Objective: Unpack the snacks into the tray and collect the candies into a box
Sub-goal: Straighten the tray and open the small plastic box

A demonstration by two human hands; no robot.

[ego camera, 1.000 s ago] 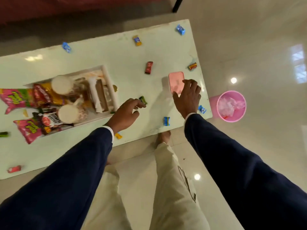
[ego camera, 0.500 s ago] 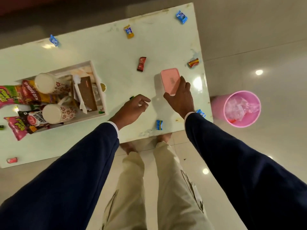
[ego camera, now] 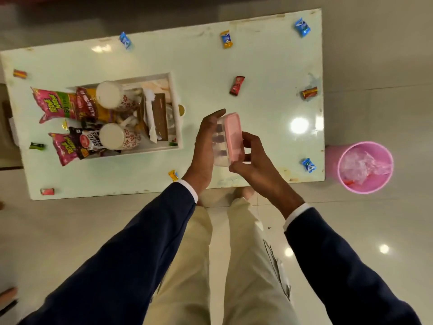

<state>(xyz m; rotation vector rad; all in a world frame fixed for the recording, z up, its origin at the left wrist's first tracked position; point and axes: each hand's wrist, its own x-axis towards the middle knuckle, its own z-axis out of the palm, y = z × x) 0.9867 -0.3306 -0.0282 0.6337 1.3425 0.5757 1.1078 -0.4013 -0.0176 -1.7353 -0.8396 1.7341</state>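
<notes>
A small clear box with a pink lid point(ego camera: 232, 134) is lifted off the white table point(ego camera: 269, 118) and tilted on its side. My left hand point(ego camera: 206, 148) cups its clear underside. My right hand point(ego camera: 253, 158) grips the lid side from the right. Wrapped candies lie scattered on the table: a red one point(ego camera: 236, 85), a blue one point(ego camera: 308, 165), a red-yellow one point(ego camera: 309, 93), a yellow one point(ego camera: 173, 175). A white tray point(ego camera: 177, 109) to the left holds two mugs and snack packets point(ego camera: 63, 106).
A pink bin point(ego camera: 365, 167) with plastic inside stands on the floor right of the table. More candies lie along the far edge, a blue one point(ego camera: 302, 26) and an orange one point(ego camera: 226, 39). Others sit at the table's left edge. My legs are below the table's near edge.
The pink-lidded box has been lifted off the table and turned on its side. My left hand moved right from the table top onto the box.
</notes>
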